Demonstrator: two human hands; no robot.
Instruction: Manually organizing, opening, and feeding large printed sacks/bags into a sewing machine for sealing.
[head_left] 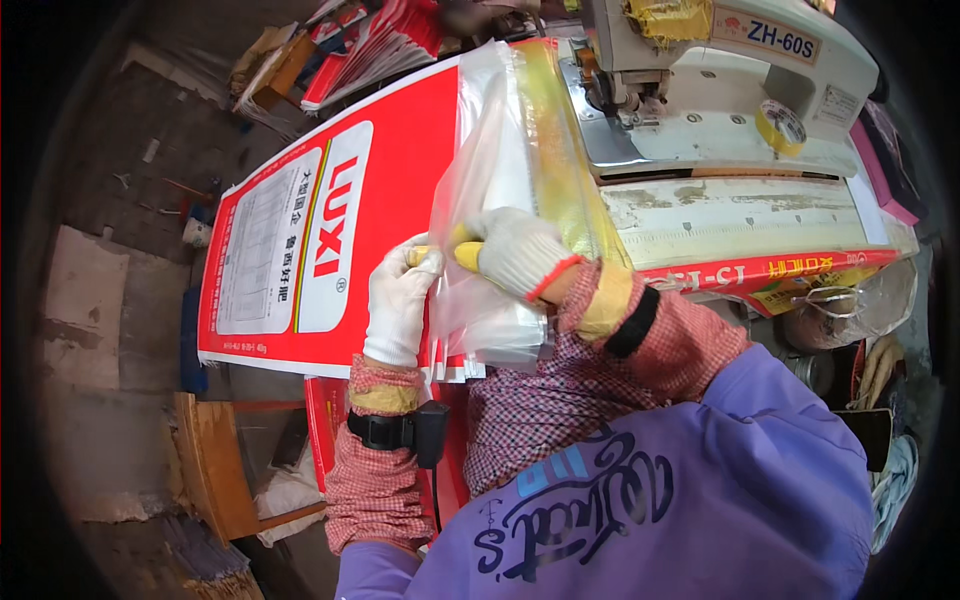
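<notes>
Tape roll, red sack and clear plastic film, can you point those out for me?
Tape roll point(769, 129): head view, on its yellow outer band.
Red sack point(343, 225): head view, on its printed front.
Clear plastic film point(472, 185): head view, on its upper part.

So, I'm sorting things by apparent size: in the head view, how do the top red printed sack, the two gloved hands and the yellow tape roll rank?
1. Red printed sack
2. Left hand and right hand: too alike to rank
3. Yellow tape roll
</notes>
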